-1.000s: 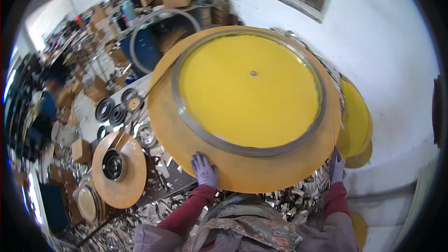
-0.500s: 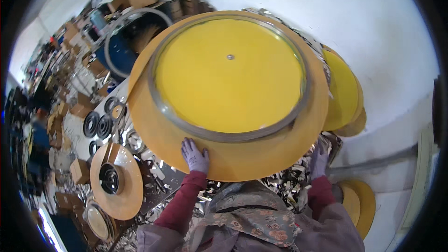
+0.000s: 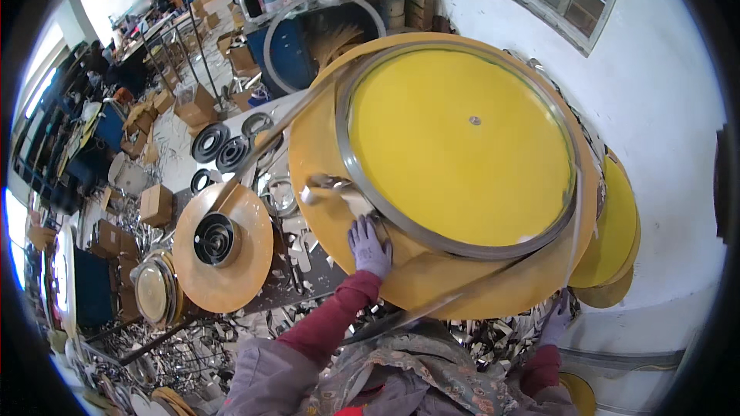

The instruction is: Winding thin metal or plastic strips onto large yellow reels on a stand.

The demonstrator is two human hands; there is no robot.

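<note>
A large yellow disc (image 3: 455, 154) with a small round fitting at its middle lies before me, ringed by wound grey metal strip (image 3: 439, 243). Beneath it is a wider tan round board (image 3: 324, 131). My left hand (image 3: 371, 249), in a light purple glove, rests flat on the board's near-left edge with its fingers apart. At the board's near-right edge is my gloved right hand (image 3: 555, 323); a thin strip (image 3: 575, 223) runs down to its fingertips, but blur hides whether they grip it. A blurred loose strip (image 3: 432, 306) crosses the board's near side.
To the left, a smaller tan disc (image 3: 247, 262) carries a dark coil (image 3: 217, 239). Black rings (image 3: 210, 142) lie beyond it. Metal scraps (image 3: 293, 323) cover the area below the board. More yellow discs (image 3: 613, 223) lean by the white wall at right.
My view has turned left, so the large disc sits farther right. Loose strip now shows across the board's near side and by my right hand. My left hand remains on the board.
</note>
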